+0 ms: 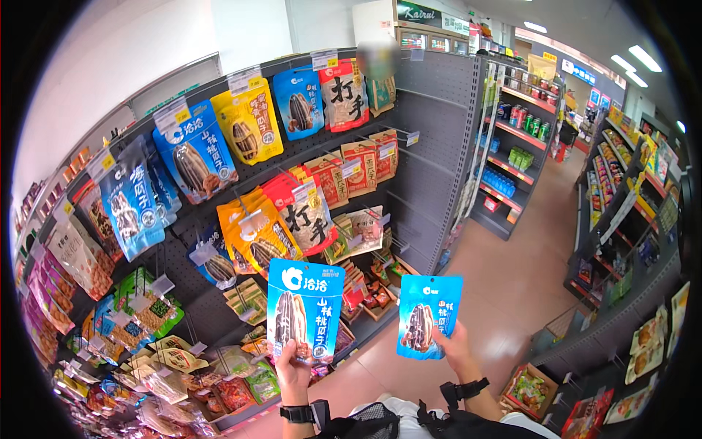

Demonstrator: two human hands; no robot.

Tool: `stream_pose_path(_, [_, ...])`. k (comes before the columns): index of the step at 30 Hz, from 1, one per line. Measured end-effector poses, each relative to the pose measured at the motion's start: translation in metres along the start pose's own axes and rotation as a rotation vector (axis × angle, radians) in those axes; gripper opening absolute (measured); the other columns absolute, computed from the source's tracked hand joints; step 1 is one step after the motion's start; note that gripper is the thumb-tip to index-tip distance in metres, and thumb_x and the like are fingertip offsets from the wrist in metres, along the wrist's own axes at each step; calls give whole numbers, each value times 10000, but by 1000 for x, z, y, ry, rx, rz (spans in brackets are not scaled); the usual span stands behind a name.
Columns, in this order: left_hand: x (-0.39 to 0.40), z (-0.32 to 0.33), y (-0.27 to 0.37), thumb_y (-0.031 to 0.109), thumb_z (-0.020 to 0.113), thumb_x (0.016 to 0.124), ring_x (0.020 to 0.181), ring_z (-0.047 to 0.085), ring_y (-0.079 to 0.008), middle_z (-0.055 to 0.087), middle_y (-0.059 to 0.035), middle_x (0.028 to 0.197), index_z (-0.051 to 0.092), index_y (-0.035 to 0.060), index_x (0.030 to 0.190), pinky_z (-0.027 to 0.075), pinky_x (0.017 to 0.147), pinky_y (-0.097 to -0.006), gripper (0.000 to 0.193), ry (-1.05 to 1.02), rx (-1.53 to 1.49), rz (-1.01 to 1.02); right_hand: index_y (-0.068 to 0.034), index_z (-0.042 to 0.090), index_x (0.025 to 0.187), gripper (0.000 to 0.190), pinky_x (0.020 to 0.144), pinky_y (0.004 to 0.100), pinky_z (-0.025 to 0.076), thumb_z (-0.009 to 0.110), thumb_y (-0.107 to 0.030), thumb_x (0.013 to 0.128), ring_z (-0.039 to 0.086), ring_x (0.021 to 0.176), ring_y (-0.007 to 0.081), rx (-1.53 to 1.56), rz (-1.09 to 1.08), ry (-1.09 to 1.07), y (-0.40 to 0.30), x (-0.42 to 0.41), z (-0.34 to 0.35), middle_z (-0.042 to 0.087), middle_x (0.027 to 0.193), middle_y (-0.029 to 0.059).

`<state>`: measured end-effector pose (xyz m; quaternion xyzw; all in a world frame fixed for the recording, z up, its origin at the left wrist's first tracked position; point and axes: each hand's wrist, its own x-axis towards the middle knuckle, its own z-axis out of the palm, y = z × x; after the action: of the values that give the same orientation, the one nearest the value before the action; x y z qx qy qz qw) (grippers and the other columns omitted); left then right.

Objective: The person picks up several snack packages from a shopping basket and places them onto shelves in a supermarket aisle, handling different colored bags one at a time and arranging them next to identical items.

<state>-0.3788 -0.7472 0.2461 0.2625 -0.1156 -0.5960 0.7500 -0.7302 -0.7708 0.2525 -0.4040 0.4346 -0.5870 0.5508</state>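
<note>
My left hand (292,373) grips the lower edge of a blue sunflower seed bag (307,307), its printed front turned towards me. A smaller blue sunflower seed bag (425,313) of similar design is in my right hand (456,347), thumb across its lower right front. Both bags are upright, side by side and apart. Behind them on the pegboard rack (205,228) hang a large blue seed bag (196,151), a yellow seed bag (249,122), a second blue seed bag (299,103) and a red-and-white seed bag (344,94). Orange seed bags (260,233) hang lower down.
Boxes and packets of snacks (236,392) fill the rack's lower left. A shelf of drink cans (529,120) stands beyond the grey end panel (428,142). The tiled aisle floor (493,285) runs to the right, bordered by another snack rack (620,329) and a cardboard box (529,390).
</note>
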Motion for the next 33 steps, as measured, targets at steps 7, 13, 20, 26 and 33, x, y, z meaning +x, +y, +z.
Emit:
stream_pose_path(7, [3, 62, -7, 33, 596, 827, 948, 639, -243, 650, -105, 1080, 492, 39, 1276, 522, 819, -408, 462, 55, 161, 178, -20, 563, 1157, 356, 826, 298, 505, 713, -99, 844, 620, 915, 131, 85, 117, -5, 33, 61, -18, 642, 1082, 52])
stream_pose_path(13, [5, 39, -19, 136, 656, 813, 664, 622, -211, 650, -114, 758, 613, -1, 989, 521, 624, -343, 227, 302, 270, 414, -19, 558, 1170, 387, 863, 308, 489, 726, -88, 829, 615, 950, 140, 197, 268, -183, 24, 140, -18, 641, 1086, 57])
stream_pose_path(20, [18, 93, -68, 149, 637, 847, 646, 617, -202, 634, -85, 713, 617, 54, 801, 499, 595, -338, 107, 413, 6, 519, -10, 567, 1144, 354, 841, 287, 488, 718, -70, 830, 614, 914, 126, 38, 222, -523, 8, 250, -15, 649, 1060, 49])
stream_pose_path(26, [5, 103, -98, 172, 622, 860, 659, 621, -225, 623, -103, 727, 586, 63, 799, 523, 582, -390, 131, 563, -1, 759, -8, 563, 1147, 358, 841, 276, 484, 718, -70, 831, 608, 923, 108, 30, 246, -724, -6, 291, -3, 648, 1068, 49])
stream_pose_path(33, [3, 114, -96, 87, 615, 834, 607, 598, -192, 610, -113, 746, 509, 36, 1080, 489, 540, -302, 273, 546, -24, 767, -19, 561, 1167, 373, 842, 274, 477, 717, -59, 831, 604, 926, 106, 67, 286, -737, 12, 302, -17, 644, 1079, 41])
